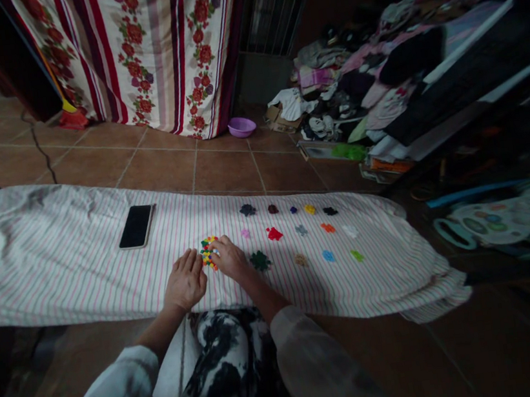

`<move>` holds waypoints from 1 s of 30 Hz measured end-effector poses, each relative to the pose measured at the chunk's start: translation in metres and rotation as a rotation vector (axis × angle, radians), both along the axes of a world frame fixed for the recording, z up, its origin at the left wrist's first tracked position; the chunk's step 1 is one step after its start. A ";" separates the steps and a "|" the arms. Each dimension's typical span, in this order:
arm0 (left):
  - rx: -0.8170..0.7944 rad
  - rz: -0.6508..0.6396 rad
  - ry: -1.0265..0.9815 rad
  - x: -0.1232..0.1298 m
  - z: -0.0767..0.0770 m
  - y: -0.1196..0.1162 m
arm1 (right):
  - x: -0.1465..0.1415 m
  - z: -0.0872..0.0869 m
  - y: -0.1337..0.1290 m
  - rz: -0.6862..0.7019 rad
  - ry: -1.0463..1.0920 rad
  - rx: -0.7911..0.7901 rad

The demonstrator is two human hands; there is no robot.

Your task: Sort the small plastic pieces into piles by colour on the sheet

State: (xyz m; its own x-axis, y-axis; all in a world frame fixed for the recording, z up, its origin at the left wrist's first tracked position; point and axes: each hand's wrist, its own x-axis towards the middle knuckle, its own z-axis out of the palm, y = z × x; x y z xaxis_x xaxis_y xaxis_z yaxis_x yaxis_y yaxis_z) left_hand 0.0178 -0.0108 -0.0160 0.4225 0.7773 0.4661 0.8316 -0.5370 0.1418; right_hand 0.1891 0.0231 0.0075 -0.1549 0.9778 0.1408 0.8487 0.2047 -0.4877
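Observation:
A small mixed pile of colourful little pieces [207,258] lies on the striped cloth between my hands. My left hand [186,282] rests beside its left edge, fingers stretched out and holding nothing. Over the pile's right side, my right hand [231,259] is bent with its fingertips together among the pieces; whatever they pinch is too small to make out. To the right are single-colour heaps, including dark green pieces [260,261], red pieces [274,233], pink pieces [245,233], grey pieces [301,230], orange pieces [328,228] and blue pieces [328,255].
A phone [136,226] lies on the striped cloth [71,250] left of my hands. Beyond the cloth are a tiled floor, a floral curtain [136,59], a purple basin [241,127] and a broom [72,117]. Heaped clothes [367,81] fill the right side.

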 end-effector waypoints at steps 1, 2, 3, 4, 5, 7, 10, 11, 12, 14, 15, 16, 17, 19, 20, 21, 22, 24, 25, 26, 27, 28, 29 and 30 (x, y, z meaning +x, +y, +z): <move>-0.006 -0.001 -0.008 0.000 0.000 0.000 | 0.000 0.001 0.000 -0.011 0.006 0.000; -0.009 0.000 -0.015 0.000 0.000 0.000 | -0.001 0.002 0.000 -0.018 0.014 0.004; -0.008 0.000 -0.018 0.000 0.000 0.000 | -0.001 0.003 -0.001 -0.022 0.023 0.008; -0.002 0.000 -0.015 0.000 0.000 0.000 | -0.001 0.004 -0.001 -0.024 0.031 0.011; 0.009 0.001 -0.009 0.000 0.000 0.000 | -0.001 0.004 -0.001 -0.027 0.039 0.011; 0.036 0.000 0.013 0.000 0.000 0.000 | -0.001 0.004 -0.002 -0.034 0.054 0.009; 0.062 -0.002 0.038 -0.001 0.000 0.000 | -0.001 0.001 -0.002 -0.044 0.089 0.024; 0.062 -0.005 0.035 -0.001 0.000 0.001 | -0.001 0.000 -0.001 -0.041 0.102 0.033; 0.059 -0.009 0.026 -0.001 -0.001 0.001 | -0.001 -0.002 -0.001 -0.039 0.115 0.044; 0.045 -0.016 -0.002 -0.002 -0.003 0.001 | 0.000 -0.004 0.000 -0.023 0.136 0.061; 0.039 -0.019 -0.014 -0.002 -0.004 0.001 | 0.000 -0.004 0.000 -0.014 0.145 0.066; 0.036 -0.021 -0.023 -0.002 -0.005 0.002 | 0.000 -0.005 0.000 -0.009 0.151 0.069; 0.036 -0.022 -0.027 -0.002 -0.006 0.002 | 0.000 -0.005 0.000 -0.007 0.157 0.070; 0.041 -0.024 -0.028 -0.002 -0.007 0.002 | 0.001 -0.004 -0.001 -0.020 0.167 0.070; 0.046 -0.025 -0.028 -0.002 -0.007 0.002 | 0.001 -0.004 -0.002 -0.034 0.174 0.070; 0.051 -0.025 -0.025 -0.003 -0.007 0.002 | 0.001 -0.004 -0.004 -0.046 0.183 0.073; 0.057 -0.026 -0.020 -0.003 -0.006 0.002 | 0.001 -0.004 -0.005 -0.054 0.192 0.078; 0.074 -0.027 -0.002 -0.003 -0.005 0.002 | 0.003 -0.005 -0.009 -0.061 0.212 0.097; 0.084 -0.026 0.010 -0.003 -0.004 0.002 | 0.005 -0.006 -0.010 -0.064 0.221 0.111; 0.094 -0.023 0.020 -0.003 -0.004 0.002 | 0.007 -0.006 -0.012 -0.070 0.229 0.127; 0.103 -0.021 0.029 -0.003 -0.003 0.002 | 0.009 -0.007 -0.014 -0.079 0.235 0.143; 0.109 -0.021 0.034 -0.002 -0.002 0.002 | 0.012 -0.007 -0.015 -0.090 0.238 0.158; 0.113 -0.022 0.035 -0.002 -0.001 0.002 | 0.015 -0.006 -0.017 -0.103 0.237 0.173; 0.112 -0.023 0.033 -0.002 0.000 0.002 | 0.018 -0.006 -0.018 -0.115 0.231 0.187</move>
